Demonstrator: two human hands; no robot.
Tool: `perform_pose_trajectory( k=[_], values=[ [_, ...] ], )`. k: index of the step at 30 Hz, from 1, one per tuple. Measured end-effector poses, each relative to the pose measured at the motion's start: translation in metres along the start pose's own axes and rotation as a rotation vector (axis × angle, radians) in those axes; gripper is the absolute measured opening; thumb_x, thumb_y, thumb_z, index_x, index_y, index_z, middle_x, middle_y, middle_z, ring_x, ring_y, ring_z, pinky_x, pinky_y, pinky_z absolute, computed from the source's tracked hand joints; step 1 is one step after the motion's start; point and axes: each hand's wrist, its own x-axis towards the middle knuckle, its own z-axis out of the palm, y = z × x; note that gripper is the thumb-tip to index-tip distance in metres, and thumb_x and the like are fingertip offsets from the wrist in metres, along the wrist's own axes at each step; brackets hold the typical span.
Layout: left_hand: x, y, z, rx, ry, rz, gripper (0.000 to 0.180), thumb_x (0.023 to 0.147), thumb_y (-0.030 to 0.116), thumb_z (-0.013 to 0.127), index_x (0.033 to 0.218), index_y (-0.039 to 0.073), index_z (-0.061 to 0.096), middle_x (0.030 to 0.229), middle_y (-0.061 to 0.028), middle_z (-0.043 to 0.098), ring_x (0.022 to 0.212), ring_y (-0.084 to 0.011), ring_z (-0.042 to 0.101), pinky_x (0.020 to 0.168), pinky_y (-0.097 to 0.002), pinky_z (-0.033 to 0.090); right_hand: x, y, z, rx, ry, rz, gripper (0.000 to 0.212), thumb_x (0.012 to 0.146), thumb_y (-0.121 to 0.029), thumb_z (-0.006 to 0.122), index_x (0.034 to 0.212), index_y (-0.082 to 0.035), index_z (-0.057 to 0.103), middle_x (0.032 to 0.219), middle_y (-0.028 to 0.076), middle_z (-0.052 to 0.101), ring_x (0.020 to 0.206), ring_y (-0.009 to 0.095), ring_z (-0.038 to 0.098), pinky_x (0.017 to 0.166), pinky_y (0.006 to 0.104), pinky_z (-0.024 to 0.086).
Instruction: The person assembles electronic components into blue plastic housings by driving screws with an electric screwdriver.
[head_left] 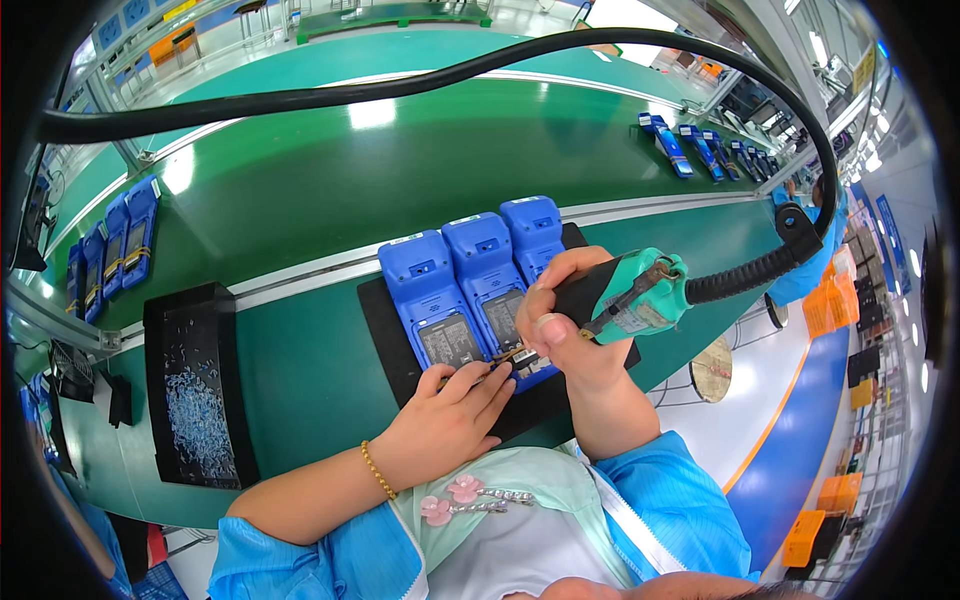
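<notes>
Three blue handheld devices [421, 262] lie face down side by side on a black mat [379, 312], with dark labelled panels on their backs. My left hand [447, 408] rests over the lower ends of the nearer devices, its fingers stretched out together. Beside its fingertips a thin brownish strand [515, 352] crosses the middle device. Wrapped in my right hand [580, 345] is a green and black electric screwdriver [640, 297], held slanted over the devices at the right. Its tip is hidden behind my fingers.
A thick black cable [420, 92] arches across the view to the screwdriver. At the left, a black tray [165, 400] holds many tiny bluish pieces. More blue devices stand at the far left [128, 235] and far right [668, 150]. A co-worker's blue sleeve [798, 285] shows at right.
</notes>
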Motion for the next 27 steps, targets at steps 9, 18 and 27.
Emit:
perform_pose_trajectory(
  k=[9, 18, 27],
  values=[
    [-0.0019, -0.0004, 0.0015, -0.023, -0.003, -0.001, 0.062, 0.078, 0.039, 0.071, 0.128, 0.004, 0.058, 0.136, -0.0082, 0.052, 0.124, -0.0226, 0.042, 0.099, -0.0389, 0.033, -0.0065, 0.0002, 0.0044, -0.055, -0.065, 0.033, 0.037, 0.073, 0.006, 0.073, 0.103, 0.000, 0.053, 0.076, 0.006, 0.060, 0.063, 0.009, 0.057, 0.058, 0.0250, 0.046],
    [-0.0017, -0.0009, 0.0030, -0.030, -0.007, 0.006, 0.063, 0.078, 0.039, 0.071, 0.129, 0.004, 0.058, 0.137, -0.0080, 0.051, 0.125, -0.0227, 0.041, 0.099, -0.0397, 0.033, -0.0063, 0.0034, 0.0043, -0.017, -0.122, 0.032, 0.038, 0.070, 0.007, 0.073, 0.101, 0.000, 0.053, 0.079, 0.007, 0.060, 0.063, 0.011, 0.058, 0.059, 0.0254, 0.046],
    [-0.0020, -0.0016, 0.0047, -0.023, 0.007, 0.006, 0.062, 0.078, 0.040, 0.071, 0.128, 0.005, 0.058, 0.137, -0.0079, 0.051, 0.124, -0.0227, 0.041, 0.099, -0.0397, 0.033, -0.0051, 0.0040, 0.0080, 0.003, -0.101, 0.042, 0.039, 0.072, 0.009, 0.071, 0.104, 0.000, 0.050, 0.079, 0.007, 0.057, 0.062, 0.010, 0.056, 0.057, 0.0244, 0.044]
  ],
)
